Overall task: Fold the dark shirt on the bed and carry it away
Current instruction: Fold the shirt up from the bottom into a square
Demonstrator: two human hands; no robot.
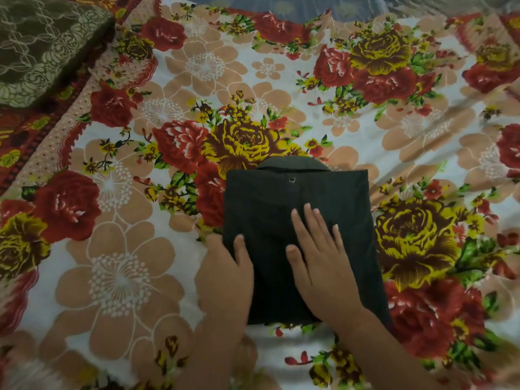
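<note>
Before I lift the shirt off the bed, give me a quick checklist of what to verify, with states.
1. Dark shirt folded into a compact rectangle: ok.
2. Collar end tucked flat at the far edge: ok.
3. Right hand flat on top, holding the fold: ok.
4. Left hand at the shirt's left edge, fingers under it: cannot tell.
5. Nothing lying on the shirt besides the hands: ok.
6. Floral bedsheet free of the fold: cannot tell.

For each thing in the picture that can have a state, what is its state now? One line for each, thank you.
dark shirt: folded into a compact rectangle, lying flat on the bed, collar at the far end.
left hand: at the shirt's left edge, thumb on top, fingers hidden.
right hand: open, palm flat on the shirt.
floral bedsheet: spread out, slightly wrinkled.
green patterned pillow: lying at the far left corner.
</note>
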